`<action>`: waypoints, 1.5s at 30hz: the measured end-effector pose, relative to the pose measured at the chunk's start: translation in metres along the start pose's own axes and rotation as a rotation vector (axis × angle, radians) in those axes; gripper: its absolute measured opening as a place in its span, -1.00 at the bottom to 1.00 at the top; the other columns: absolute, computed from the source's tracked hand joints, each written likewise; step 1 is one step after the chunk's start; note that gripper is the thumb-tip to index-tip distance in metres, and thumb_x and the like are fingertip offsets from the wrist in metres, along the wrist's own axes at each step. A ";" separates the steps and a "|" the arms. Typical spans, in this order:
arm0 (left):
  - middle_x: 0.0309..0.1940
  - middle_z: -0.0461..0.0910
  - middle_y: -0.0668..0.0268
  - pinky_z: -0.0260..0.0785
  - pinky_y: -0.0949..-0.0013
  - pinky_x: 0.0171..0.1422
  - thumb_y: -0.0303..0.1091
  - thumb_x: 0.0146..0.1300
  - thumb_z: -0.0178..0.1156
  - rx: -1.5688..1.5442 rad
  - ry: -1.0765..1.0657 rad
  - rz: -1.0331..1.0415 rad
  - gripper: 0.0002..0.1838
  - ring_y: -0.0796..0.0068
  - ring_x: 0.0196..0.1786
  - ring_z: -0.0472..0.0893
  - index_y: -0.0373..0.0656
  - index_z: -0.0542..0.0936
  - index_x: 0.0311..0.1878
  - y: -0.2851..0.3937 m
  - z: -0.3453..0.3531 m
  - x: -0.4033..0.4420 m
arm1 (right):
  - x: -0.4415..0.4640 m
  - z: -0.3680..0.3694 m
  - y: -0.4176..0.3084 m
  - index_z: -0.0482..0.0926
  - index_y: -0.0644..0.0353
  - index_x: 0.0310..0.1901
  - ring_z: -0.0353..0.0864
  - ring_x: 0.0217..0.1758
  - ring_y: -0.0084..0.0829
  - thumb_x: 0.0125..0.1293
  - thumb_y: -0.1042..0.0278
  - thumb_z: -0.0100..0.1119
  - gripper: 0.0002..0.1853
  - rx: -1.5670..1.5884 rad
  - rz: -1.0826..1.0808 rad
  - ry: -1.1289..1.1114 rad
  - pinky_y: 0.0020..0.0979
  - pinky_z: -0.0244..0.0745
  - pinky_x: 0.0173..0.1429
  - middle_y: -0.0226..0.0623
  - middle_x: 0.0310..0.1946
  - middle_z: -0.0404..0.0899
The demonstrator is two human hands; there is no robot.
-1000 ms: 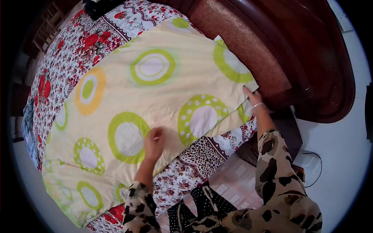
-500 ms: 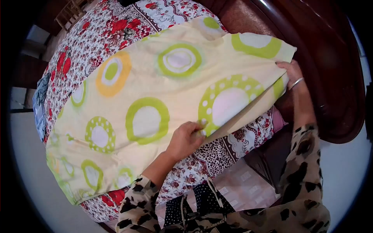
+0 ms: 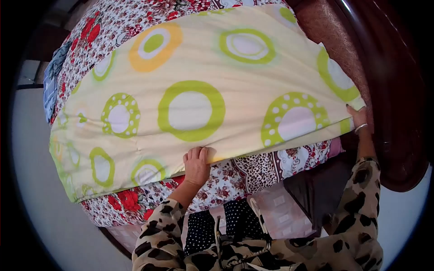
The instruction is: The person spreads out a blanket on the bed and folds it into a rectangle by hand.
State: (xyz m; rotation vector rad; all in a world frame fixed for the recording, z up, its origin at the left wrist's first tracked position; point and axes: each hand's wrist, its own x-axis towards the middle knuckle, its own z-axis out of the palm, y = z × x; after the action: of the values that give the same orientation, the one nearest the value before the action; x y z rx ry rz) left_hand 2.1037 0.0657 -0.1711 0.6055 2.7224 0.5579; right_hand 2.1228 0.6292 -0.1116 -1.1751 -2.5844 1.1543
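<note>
A pale yellow bed sheet (image 3: 244,97) with green, white and orange rings lies folded lengthwise across the bed. My left hand (image 3: 197,167) is closed on its near edge, left of the middle, fingers on top and the thumb hidden. At the right end, my right hand (image 3: 359,118), with a silver bangle at the wrist, grips the sheet's corner near the headboard. Between my hands the near edge runs fairly straight, and a lower layer shows beneath it. Small creases cross the cloth near my left hand.
A floral bedspread (image 3: 129,198) in red, white and brown covers the bed under the sheet. The dark wooden headboard (image 3: 393,90) curves along the right. A bluish cloth (image 3: 52,88) hangs at the far left. Pale floor (image 3: 34,149) shows on the left.
My left hand has slid left along the sheet's near edge, and my right hand has moved right and down with the corner. The sheet lies flatter and its near edge is straighter. The view has shifted.
</note>
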 end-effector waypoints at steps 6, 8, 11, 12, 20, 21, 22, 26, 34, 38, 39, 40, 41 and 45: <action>-0.24 0.41 0.18 0.18 0.23 0.02 -0.48 -0.20 0.04 -0.160 -0.222 0.035 -0.61 0.18 -0.10 0.36 -0.11 0.43 -0.17 -0.034 0.031 0.001 | -0.005 -0.007 -0.001 0.39 0.37 -0.11 0.46 -0.30 -0.41 -0.08 0.55 0.17 -0.59 0.243 -0.183 -0.003 -0.42 0.38 -0.17 -0.24 -0.26 0.47; -0.33 0.46 0.19 0.18 0.26 0.05 -0.39 -0.19 0.05 -0.166 -0.278 0.021 -0.64 0.21 -0.12 0.41 -0.17 0.46 -0.20 -0.052 0.052 -0.002 | -0.010 0.018 0.043 0.39 0.37 -0.11 0.45 -0.28 -0.40 -0.09 0.59 0.15 -0.60 0.234 -0.224 0.103 -0.43 0.36 -0.14 -0.25 -0.27 0.47; -0.22 0.45 0.27 0.14 0.25 0.06 -0.26 -0.14 0.09 -0.504 -0.797 -0.217 -0.61 0.32 -0.07 0.38 -0.12 0.43 -0.16 -0.073 0.054 0.036 | -0.008 0.035 0.018 0.41 0.38 -0.14 0.44 -0.26 -0.40 -0.12 0.61 0.14 -0.61 0.376 -0.030 0.145 -0.45 0.34 -0.12 -0.26 -0.26 0.46; -0.22 0.45 0.27 0.14 0.25 0.06 -0.26 -0.14 0.09 -0.506 -0.790 -0.221 -0.61 0.32 -0.07 0.38 -0.12 0.43 -0.16 -0.074 0.045 0.044 | -0.010 0.033 -0.004 0.42 0.38 -0.15 0.44 -0.25 -0.40 -0.13 0.60 0.14 -0.61 0.493 0.100 0.159 -0.46 0.33 -0.11 -0.25 -0.25 0.46; -0.15 0.42 0.29 0.16 0.14 0.01 0.07 0.07 -0.02 -2.169 -0.351 -0.445 -0.56 0.43 -0.05 0.37 -0.01 0.39 -0.08 -0.034 -0.089 0.084 | -0.138 0.191 -0.306 0.50 0.28 -0.50 0.38 -0.67 -0.44 0.05 0.36 0.08 -0.85 -0.166 -1.516 0.323 -0.41 0.31 -0.52 -0.36 -0.66 0.44; -0.13 0.41 0.24 0.18 0.17 0.02 0.09 0.08 -0.05 -2.435 -0.259 -0.291 -0.51 0.38 -0.09 0.38 -0.01 0.35 -0.01 -0.041 -0.100 0.080 | -0.172 0.236 -0.329 0.49 0.25 -0.46 0.42 -0.59 -0.33 -0.04 0.31 0.10 -0.82 -0.069 -1.502 -0.001 -0.33 0.33 -0.47 -0.30 -0.63 0.44; -0.13 0.41 0.24 0.19 0.19 0.00 0.06 0.09 -0.05 -2.553 -0.182 -0.194 -0.52 0.38 -0.10 0.39 -0.02 0.35 -0.01 -0.051 -0.108 0.071 | -0.213 0.279 -0.350 0.47 0.23 -0.42 0.45 -0.51 -0.22 -0.13 0.25 0.11 -0.75 0.031 -1.463 -0.326 -0.25 0.36 -0.41 -0.24 -0.59 0.43; -0.15 0.42 0.24 0.24 0.26 -0.05 -0.03 0.11 -0.06 -2.586 0.235 -0.292 -0.57 0.38 -0.13 0.41 -0.08 0.36 -0.02 -0.109 -0.102 0.011 | -0.358 0.403 -0.350 0.41 0.24 -0.30 0.48 -0.37 -0.17 -0.07 0.41 -0.03 -0.77 -0.076 -1.407 -0.714 -0.28 0.39 -0.27 -0.13 -0.48 0.46; -0.18 0.43 0.23 0.33 0.39 -0.14 -0.19 0.16 -0.09 -2.440 0.716 -0.721 -0.65 0.38 -0.18 0.45 -0.18 0.36 -0.04 -0.209 -0.059 -0.092 | -0.299 0.381 -0.319 0.47 0.23 -0.46 0.46 -0.40 -0.27 -0.10 0.53 0.05 -0.91 0.186 -0.811 -0.672 -0.37 0.40 -0.28 -0.21 -0.49 0.47; -0.21 0.43 0.25 0.32 0.40 -0.16 -0.44 0.03 0.08 -1.445 0.854 -0.837 -0.71 0.46 -0.22 0.44 -0.23 0.39 -0.13 -0.208 -0.090 -0.100 | -0.172 0.369 -0.348 0.42 0.28 -0.25 0.48 -0.34 -0.28 -0.10 0.38 0.18 -0.68 0.054 -0.657 -0.120 -0.39 0.38 -0.21 -0.18 -0.41 0.50; -0.18 0.45 0.25 0.29 0.36 -0.12 -0.47 -0.02 0.14 -1.253 0.802 -0.533 -0.64 0.41 -0.16 0.44 -0.25 0.36 -0.09 -0.200 -0.102 -0.091 | -0.143 0.366 -0.358 0.38 0.26 -0.20 0.44 -0.27 -0.24 -0.12 0.31 0.20 -0.60 -0.034 -0.714 0.073 -0.35 0.35 -0.15 -0.14 -0.37 0.47; -0.24 0.46 0.16 0.30 0.36 -0.13 -0.39 -0.08 0.20 -1.010 0.651 -0.517 -0.59 0.36 -0.18 0.46 -0.27 0.36 -0.12 -0.196 -0.103 -0.078 | -0.124 0.366 -0.368 0.35 0.24 -0.15 0.41 -0.20 -0.19 -0.14 0.25 0.23 -0.52 -0.123 -0.764 0.266 -0.31 0.31 -0.08 -0.10 -0.33 0.44; -0.25 0.47 0.16 0.30 0.35 -0.13 -0.39 -0.08 0.19 -0.811 0.613 -0.409 -0.59 0.35 -0.18 0.45 -0.27 0.37 -0.12 -0.188 -0.104 -0.067 | -0.124 0.366 -0.380 0.35 0.24 -0.15 0.41 -0.20 -0.19 -0.14 0.25 0.23 -0.52 -0.125 -0.769 0.270 -0.31 0.31 -0.08 -0.10 -0.33 0.44; -0.34 0.49 0.06 0.26 0.23 -0.07 -0.33 -0.18 0.23 -0.567 0.056 -0.495 -0.62 0.12 -0.18 0.45 -0.25 0.43 -0.23 -0.163 -0.095 -0.048 | -0.118 0.378 -0.403 0.37 0.29 -0.15 0.40 -0.16 -0.15 -0.14 0.11 0.22 -0.46 -0.681 -0.879 0.485 -0.26 0.31 -0.03 -0.05 -0.30 0.43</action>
State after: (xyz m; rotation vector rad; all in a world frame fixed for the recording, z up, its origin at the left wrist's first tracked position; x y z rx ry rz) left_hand 2.0553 -0.1220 -0.1477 -0.2199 2.4414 1.1422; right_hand 1.8232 0.1505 -0.0875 -0.1761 -2.6112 -0.1730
